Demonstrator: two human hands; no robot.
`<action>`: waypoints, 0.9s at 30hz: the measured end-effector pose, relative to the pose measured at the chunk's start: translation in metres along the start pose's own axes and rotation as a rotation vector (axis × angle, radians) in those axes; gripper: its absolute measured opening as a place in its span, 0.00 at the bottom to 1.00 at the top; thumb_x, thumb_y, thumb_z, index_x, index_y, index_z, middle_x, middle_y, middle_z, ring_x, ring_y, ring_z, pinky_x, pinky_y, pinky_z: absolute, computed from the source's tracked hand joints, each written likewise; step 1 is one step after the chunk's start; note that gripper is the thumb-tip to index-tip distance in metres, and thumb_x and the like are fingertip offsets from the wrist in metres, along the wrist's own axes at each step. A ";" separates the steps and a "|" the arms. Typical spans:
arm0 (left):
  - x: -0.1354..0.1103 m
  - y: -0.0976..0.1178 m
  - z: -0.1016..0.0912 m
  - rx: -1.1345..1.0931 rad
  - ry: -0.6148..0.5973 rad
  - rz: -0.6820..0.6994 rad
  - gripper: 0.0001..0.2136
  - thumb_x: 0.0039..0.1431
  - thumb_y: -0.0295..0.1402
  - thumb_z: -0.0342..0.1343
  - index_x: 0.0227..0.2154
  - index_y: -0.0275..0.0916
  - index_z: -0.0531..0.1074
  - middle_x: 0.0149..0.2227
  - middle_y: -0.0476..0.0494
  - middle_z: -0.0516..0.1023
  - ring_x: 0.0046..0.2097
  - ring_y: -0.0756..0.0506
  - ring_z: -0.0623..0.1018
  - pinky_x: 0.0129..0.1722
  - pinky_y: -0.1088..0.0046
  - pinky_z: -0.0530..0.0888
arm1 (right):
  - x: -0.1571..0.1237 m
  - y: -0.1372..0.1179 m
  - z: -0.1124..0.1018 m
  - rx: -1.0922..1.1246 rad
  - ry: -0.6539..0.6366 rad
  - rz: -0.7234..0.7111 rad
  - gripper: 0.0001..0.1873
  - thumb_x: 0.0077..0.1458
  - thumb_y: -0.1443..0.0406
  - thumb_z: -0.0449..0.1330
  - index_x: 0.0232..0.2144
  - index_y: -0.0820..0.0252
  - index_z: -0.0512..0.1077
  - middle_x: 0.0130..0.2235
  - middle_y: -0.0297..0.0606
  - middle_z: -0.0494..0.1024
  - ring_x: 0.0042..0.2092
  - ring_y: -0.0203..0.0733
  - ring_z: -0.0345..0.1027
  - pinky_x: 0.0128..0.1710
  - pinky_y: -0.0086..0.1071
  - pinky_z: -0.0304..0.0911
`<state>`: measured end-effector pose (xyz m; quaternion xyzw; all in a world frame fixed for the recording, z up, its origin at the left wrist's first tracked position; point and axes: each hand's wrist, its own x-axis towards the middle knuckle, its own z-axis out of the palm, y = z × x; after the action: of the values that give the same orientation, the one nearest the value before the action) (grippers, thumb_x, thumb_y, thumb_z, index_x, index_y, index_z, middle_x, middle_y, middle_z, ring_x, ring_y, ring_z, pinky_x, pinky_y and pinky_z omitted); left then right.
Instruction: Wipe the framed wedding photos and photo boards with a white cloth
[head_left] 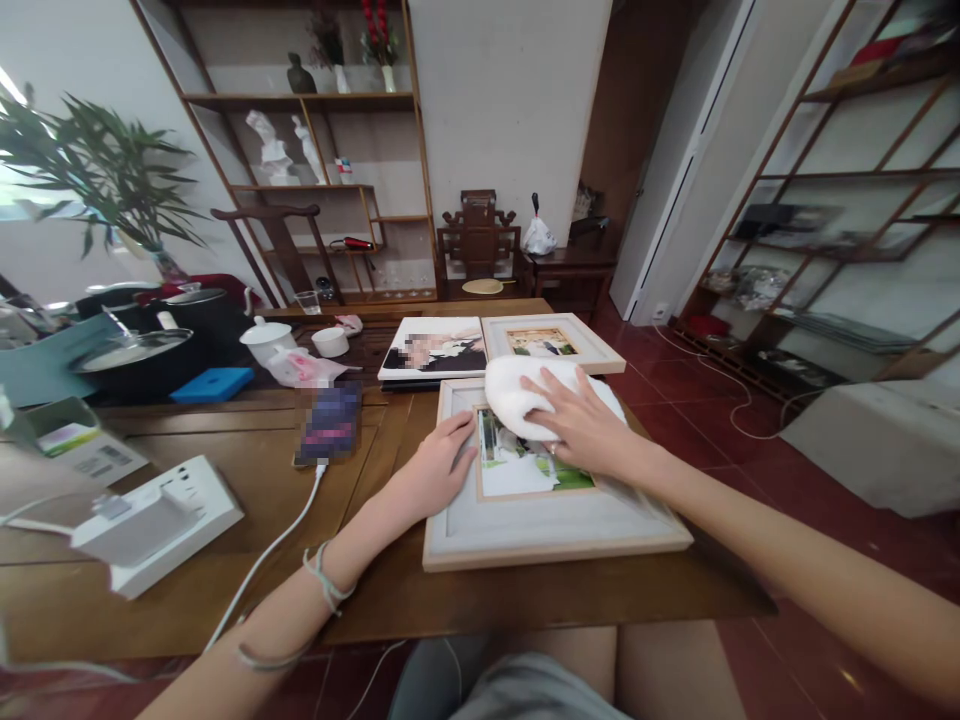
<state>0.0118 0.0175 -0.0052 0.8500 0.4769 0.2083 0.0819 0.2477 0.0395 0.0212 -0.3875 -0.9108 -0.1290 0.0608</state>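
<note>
Cloth (511, 392) lies bunched under our right hand (576, 418), its fingers spread across it, over the picture frame (555, 528). Our left hand (441, 465), loosely open, rests on the frame's left side.

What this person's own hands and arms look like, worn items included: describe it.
Both the left hand and right hand are ungloved, sleeves out of view. The left wrist wears a pale, thin cord bracelet; nearer the elbow sits a slim greyish bangle. The right shows what looks like a ring.
</note>
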 end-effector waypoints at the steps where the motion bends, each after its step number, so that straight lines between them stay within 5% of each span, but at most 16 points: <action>1: 0.000 0.001 -0.001 -0.001 0.000 0.003 0.19 0.61 0.34 0.42 0.52 0.30 0.64 0.58 0.33 0.63 0.58 0.40 0.64 0.58 0.59 0.62 | 0.008 0.004 0.004 -0.036 -0.001 0.018 0.28 0.45 0.72 0.55 0.52 0.56 0.65 0.63 0.46 0.48 0.63 0.64 0.34 0.54 0.64 0.33; 8: 0.001 0.000 0.001 -0.016 -0.001 -0.020 0.20 0.61 0.34 0.43 0.52 0.30 0.64 0.57 0.33 0.63 0.58 0.40 0.64 0.58 0.60 0.62 | 0.016 0.010 0.003 0.109 -0.151 -0.063 0.32 0.45 0.76 0.49 0.55 0.58 0.62 0.61 0.45 0.56 0.62 0.63 0.39 0.53 0.60 0.44; 12: 0.000 -0.002 0.003 -0.016 0.004 -0.008 0.20 0.60 0.34 0.43 0.52 0.29 0.63 0.57 0.32 0.63 0.59 0.40 0.64 0.58 0.61 0.61 | -0.019 -0.006 -0.029 0.327 -0.261 -0.144 0.35 0.43 0.78 0.46 0.56 0.59 0.60 0.55 0.45 0.66 0.62 0.53 0.43 0.56 0.51 0.48; 16: 0.000 -0.003 0.005 -0.013 -0.001 -0.017 0.20 0.61 0.33 0.42 0.53 0.29 0.63 0.58 0.32 0.63 0.59 0.40 0.63 0.58 0.59 0.61 | -0.057 -0.037 -0.073 0.485 -0.427 -0.109 0.34 0.40 0.77 0.47 0.52 0.56 0.64 0.58 0.44 0.63 0.58 0.52 0.55 0.52 0.45 0.56; 19: 0.000 -0.004 0.005 -0.018 -0.005 -0.017 0.20 0.61 0.33 0.42 0.53 0.30 0.63 0.58 0.33 0.62 0.59 0.40 0.63 0.57 0.58 0.62 | -0.073 -0.062 -0.088 0.530 -0.423 -0.154 0.35 0.37 0.76 0.48 0.50 0.51 0.66 0.60 0.38 0.58 0.61 0.51 0.49 0.56 0.47 0.51; 22: -0.001 -0.004 0.005 -0.021 -0.014 -0.017 0.20 0.61 0.33 0.41 0.53 0.30 0.62 0.59 0.33 0.61 0.59 0.39 0.63 0.57 0.57 0.62 | -0.076 -0.074 -0.077 0.483 -0.331 -0.152 0.37 0.36 0.76 0.50 0.52 0.50 0.64 0.63 0.35 0.51 0.63 0.55 0.37 0.59 0.54 0.39; 27: -0.001 -0.003 0.003 -0.027 -0.022 -0.007 0.20 0.60 0.32 0.41 0.54 0.29 0.62 0.58 0.32 0.61 0.59 0.39 0.62 0.58 0.58 0.61 | -0.051 -0.048 -0.034 0.318 -0.203 -0.015 0.34 0.41 0.74 0.51 0.53 0.52 0.63 0.62 0.40 0.53 0.63 0.58 0.37 0.57 0.58 0.39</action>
<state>0.0099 0.0186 -0.0094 0.8494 0.4761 0.2049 0.0993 0.2487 -0.0369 0.0339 -0.3772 -0.9240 0.0556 0.0280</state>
